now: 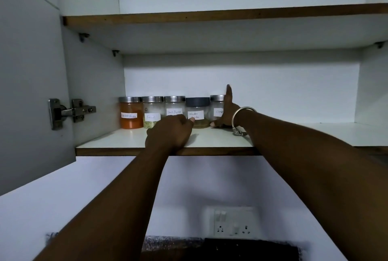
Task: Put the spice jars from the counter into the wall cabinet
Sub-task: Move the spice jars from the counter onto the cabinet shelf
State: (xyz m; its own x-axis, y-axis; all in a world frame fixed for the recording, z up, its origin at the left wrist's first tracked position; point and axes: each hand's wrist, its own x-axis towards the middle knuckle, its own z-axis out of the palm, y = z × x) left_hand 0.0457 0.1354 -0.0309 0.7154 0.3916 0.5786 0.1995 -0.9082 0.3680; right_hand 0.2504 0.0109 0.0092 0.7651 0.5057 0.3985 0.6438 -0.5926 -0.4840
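Nearest you, a wall socket panel [233,222] sits on the wall below the cabinet, between your two forearms. Above it, your left hand [170,132] rests on the front of the lower shelf [105,145], fingers curled loosely, grasping nothing — the knuckles sit just in front of the black pepper jar [174,107]. Your right hand [227,111], with a metal bangle [241,118] at the wrist, is spread flat with fingers extended upright, palm against the right side of the cloves jar [217,107]; it presses rather than grips.

At the back of the shelf stand five spice jars in a row, touching or nearly so: orange powder jar [130,112], fennel jar [152,111], black pepper, the dark-lidded coriander jar [197,112], then cloves. The door hinge [71,112] shows at left; the upper shelf [210,16] spans above.
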